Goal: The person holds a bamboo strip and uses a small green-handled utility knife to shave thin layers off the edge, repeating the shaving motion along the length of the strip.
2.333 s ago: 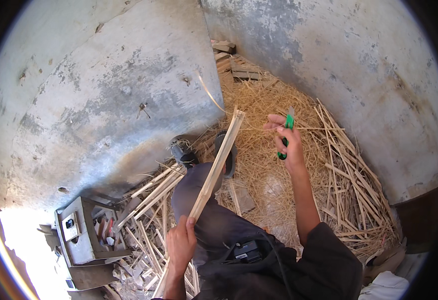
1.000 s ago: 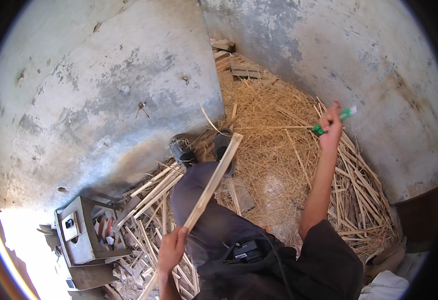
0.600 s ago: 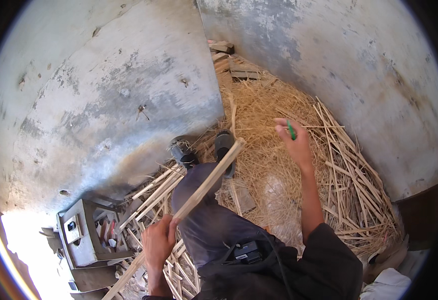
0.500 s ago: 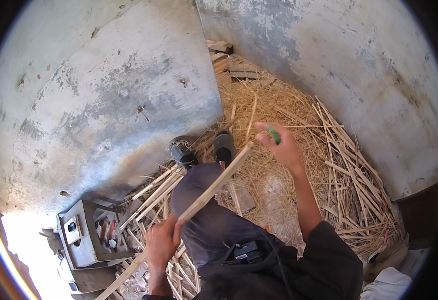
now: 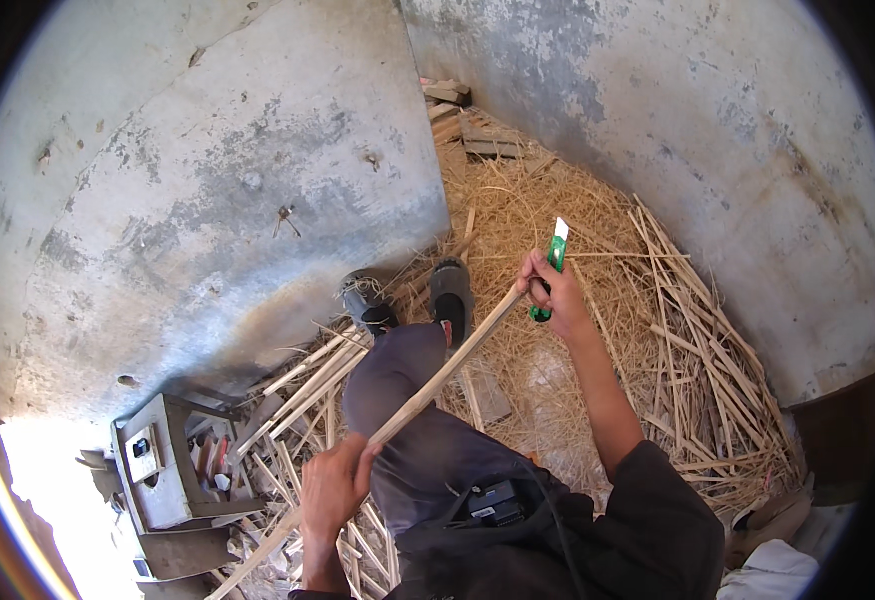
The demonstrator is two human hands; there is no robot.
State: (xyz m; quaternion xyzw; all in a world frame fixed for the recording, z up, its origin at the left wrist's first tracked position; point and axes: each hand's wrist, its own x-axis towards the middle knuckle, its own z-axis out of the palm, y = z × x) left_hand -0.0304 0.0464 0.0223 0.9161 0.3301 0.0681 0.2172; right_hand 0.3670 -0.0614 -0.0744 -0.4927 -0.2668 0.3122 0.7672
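Note:
A long, pale strip of split wood or bamboo [image 5: 448, 372] slants across my raised leg, from the lower left up toward the middle. My left hand [image 5: 336, 487] is closed around its lower part. Up at the far end, my right hand [image 5: 552, 289] is closed on a green utility knife [image 5: 557, 257] whose pale blade points upward. The fingertips of that hand are at the strip's tip; whether they pinch it is hard to make out.
Thin shavings [image 5: 548, 215] cover the floor ahead. A heap of split strips [image 5: 713, 370] leans along the right wall, with more strips [image 5: 318, 385] at the left. A worn wooden box [image 5: 173, 475] stands lower left. Blocks [image 5: 493, 148] lie in the far corner.
My right hand has closed and come to the strip's far end, and the knife has turned so its blade shows. The strip's far end has shifted slightly right. My left hand keeps its grip.

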